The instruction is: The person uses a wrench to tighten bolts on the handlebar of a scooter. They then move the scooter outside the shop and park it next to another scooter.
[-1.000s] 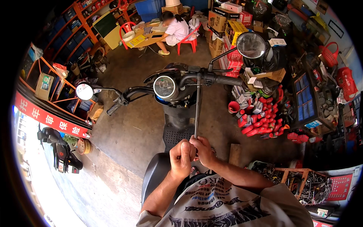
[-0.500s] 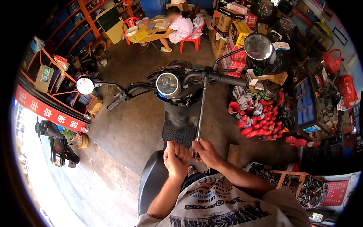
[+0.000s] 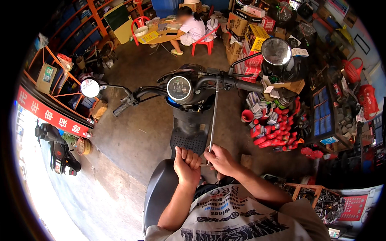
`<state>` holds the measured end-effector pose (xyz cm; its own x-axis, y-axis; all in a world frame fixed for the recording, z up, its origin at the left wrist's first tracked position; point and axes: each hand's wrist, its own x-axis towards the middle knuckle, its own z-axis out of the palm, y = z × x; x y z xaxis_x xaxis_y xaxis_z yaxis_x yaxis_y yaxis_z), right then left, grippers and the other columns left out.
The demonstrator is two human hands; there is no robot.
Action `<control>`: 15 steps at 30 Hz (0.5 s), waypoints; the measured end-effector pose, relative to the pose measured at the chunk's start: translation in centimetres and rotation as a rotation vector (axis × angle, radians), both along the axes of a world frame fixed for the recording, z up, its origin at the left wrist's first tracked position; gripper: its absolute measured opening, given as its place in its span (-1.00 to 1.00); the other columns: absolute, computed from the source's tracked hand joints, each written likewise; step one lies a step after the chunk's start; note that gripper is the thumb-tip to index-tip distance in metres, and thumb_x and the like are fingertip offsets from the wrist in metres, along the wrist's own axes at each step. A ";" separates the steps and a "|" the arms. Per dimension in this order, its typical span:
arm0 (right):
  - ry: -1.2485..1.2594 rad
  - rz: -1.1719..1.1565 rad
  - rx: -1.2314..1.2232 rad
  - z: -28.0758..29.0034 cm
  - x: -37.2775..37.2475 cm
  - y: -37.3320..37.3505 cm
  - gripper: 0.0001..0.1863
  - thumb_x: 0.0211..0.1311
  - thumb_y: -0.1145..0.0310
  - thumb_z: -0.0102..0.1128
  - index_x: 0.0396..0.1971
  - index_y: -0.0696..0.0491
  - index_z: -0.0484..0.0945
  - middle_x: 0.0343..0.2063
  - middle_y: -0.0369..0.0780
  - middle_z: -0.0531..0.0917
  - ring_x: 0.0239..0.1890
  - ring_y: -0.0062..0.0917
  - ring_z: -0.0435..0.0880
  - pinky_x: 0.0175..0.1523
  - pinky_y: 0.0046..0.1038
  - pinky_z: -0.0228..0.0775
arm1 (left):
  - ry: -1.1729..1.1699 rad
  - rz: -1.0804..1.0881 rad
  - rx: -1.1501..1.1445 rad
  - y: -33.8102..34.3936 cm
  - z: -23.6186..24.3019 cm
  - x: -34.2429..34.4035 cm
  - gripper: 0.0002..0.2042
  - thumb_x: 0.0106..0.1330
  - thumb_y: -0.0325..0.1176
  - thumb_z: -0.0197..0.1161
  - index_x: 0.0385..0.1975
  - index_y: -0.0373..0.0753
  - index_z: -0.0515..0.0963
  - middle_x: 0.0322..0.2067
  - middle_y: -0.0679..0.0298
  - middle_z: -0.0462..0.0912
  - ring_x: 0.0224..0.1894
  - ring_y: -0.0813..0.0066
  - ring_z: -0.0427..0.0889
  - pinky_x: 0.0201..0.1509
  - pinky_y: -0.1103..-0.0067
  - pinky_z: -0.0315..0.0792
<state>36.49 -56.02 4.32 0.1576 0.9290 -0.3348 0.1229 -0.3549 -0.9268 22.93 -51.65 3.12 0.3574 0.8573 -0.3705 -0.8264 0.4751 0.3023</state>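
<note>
A long metal T-handled tool (image 3: 214, 116) reaches from my hands up to the right side of the scooter's handlebar (image 3: 222, 79), beside the round display (image 3: 179, 89). My left hand (image 3: 187, 166) is closed on the tool's crossbar at its left end. My right hand (image 3: 220, 162) is closed round the tool where shaft and crossbar meet; some fingers are hidden. Below the display lie the black perforated footboard (image 3: 185, 142) and, at lower left, the black seat (image 3: 157, 197).
A person (image 3: 189, 30) sits on a red chair at a table (image 3: 167, 38) ahead. Orange shelving (image 3: 60, 96) stands left, near another scooter (image 3: 62, 152) outside. Stacked boxes (image 3: 237, 24), red bottles (image 3: 273, 134) and a metal cabinet (image 3: 321, 112) fill the right side. A tool crate (image 3: 299, 186) sits lower right.
My left hand has shifted slightly left along the crossbar, which now shows between my hands. My right hand stays on the tool. The view has shifted a little, moving the scooter rightward in frame.
</note>
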 end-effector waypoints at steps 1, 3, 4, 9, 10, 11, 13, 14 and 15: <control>0.059 0.006 -0.042 0.2 0.1 0.1 -0.75 0.35 0.29 0.06 -0.31 0.21 0.43 -0.63 -0.26 0.50 -0.61 -0.63 0.56 -0.58 -0.51 0.38 | -0.067 0.000 -0.062 0.3 -0.3 -0.1 -0.58 0.55 -0.07 -0.13 -0.63 -0.07 0.17 -0.75 0.50 -0.01 -0.73 0.65 -0.13 -0.68 0.61 -0.14; 0.175 0.012 -0.125 0.5 0.5 0.2 -0.77 0.32 0.32 0.06 -0.25 0.21 0.43 -0.62 -0.23 0.53 -0.60 -0.61 0.58 -0.55 -0.50 0.39 | -0.150 0.007 -0.079 0.7 -0.6 -0.1 -0.58 0.55 -0.08 -0.13 -0.63 -0.06 0.17 -0.76 0.50 -0.01 -0.74 0.66 -0.14 -0.70 0.62 -0.16; 0.157 0.034 -0.119 0.6 0.7 0.2 -0.76 0.32 0.31 0.04 -0.23 0.21 0.43 -0.61 -0.23 0.54 -0.60 -0.60 0.58 -0.53 -0.49 0.40 | -0.191 0.011 -0.087 0.8 -0.7 0.0 -0.58 0.55 -0.09 -0.14 -0.64 -0.06 0.18 -0.76 0.51 -0.02 -0.75 0.66 -0.15 -0.71 0.63 -0.17; -0.045 0.129 -0.159 1.7 1.1 0.4 -0.71 0.34 0.23 0.01 -0.31 0.20 0.45 -0.61 -0.17 0.60 -0.60 -0.49 0.61 -0.48 -0.38 0.43 | -0.162 0.017 -0.062 0.6 -0.1 0.4 -0.57 0.55 -0.07 -0.14 -0.64 -0.05 0.16 -0.76 0.51 -0.03 -0.75 0.67 -0.16 -0.72 0.63 -0.18; -0.096 0.131 -0.166 2.3 0.9 0.5 -0.69 0.34 0.21 0.01 -0.36 0.20 0.45 -0.63 -0.14 0.59 -0.60 -0.46 0.62 -0.47 -0.35 0.43 | -0.146 0.019 -0.048 0.5 0.2 0.5 -0.57 0.55 -0.06 -0.13 -0.64 -0.05 0.16 -0.76 0.51 -0.03 -0.75 0.67 -0.16 -0.72 0.63 -0.18; -0.146 0.131 -0.172 2.9 0.7 0.6 -0.67 0.35 0.19 0.01 -0.41 0.20 0.44 -0.65 -0.12 0.59 -0.60 -0.43 0.63 -0.46 -0.33 0.43 | -0.125 0.015 -0.027 0.4 0.5 0.5 -0.57 0.54 -0.06 -0.13 -0.64 -0.05 0.15 -0.76 0.51 -0.04 -0.75 0.67 -0.16 -0.72 0.63 -0.18; -0.265 0.089 -0.093 2.6 0.3 0.5 -0.58 0.35 0.16 0.02 -0.57 0.22 0.42 -0.69 0.04 0.56 -0.55 -0.16 0.64 -0.42 -0.20 0.42 | -0.083 0.007 0.015 0.2 0.9 0.4 -0.56 0.54 -0.05 -0.12 -0.64 -0.04 0.14 -0.76 0.52 -0.04 -0.75 0.67 -0.16 -0.71 0.62 -0.19; -0.315 0.088 -0.053 2.2 0.2 0.3 -0.58 0.35 0.16 0.01 -0.56 0.22 0.42 -0.67 0.06 0.56 -0.53 -0.10 0.63 -0.41 -0.17 0.41 | -0.081 0.000 0.027 0.2 0.9 0.4 -0.56 0.54 -0.04 -0.12 -0.65 -0.04 0.14 -0.76 0.51 -0.04 -0.75 0.67 -0.16 -0.70 0.62 -0.18; -0.365 0.088 -0.013 2.0 0.1 0.1 -0.58 0.36 0.16 0.01 -0.55 0.23 0.43 -0.65 0.09 0.56 -0.52 -0.04 0.62 -0.40 -0.14 0.41 | -0.080 -0.007 0.039 0.2 0.9 0.3 -0.55 0.54 -0.04 -0.11 -0.65 -0.05 0.13 -0.76 0.51 -0.04 -0.74 0.66 -0.16 -0.69 0.61 -0.18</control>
<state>36.62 -55.92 6.28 0.1887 0.9404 -0.2829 0.4746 -0.3395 -0.8121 23.20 -51.41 3.97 0.3903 0.8679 -0.3071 -0.8453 0.4700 0.2541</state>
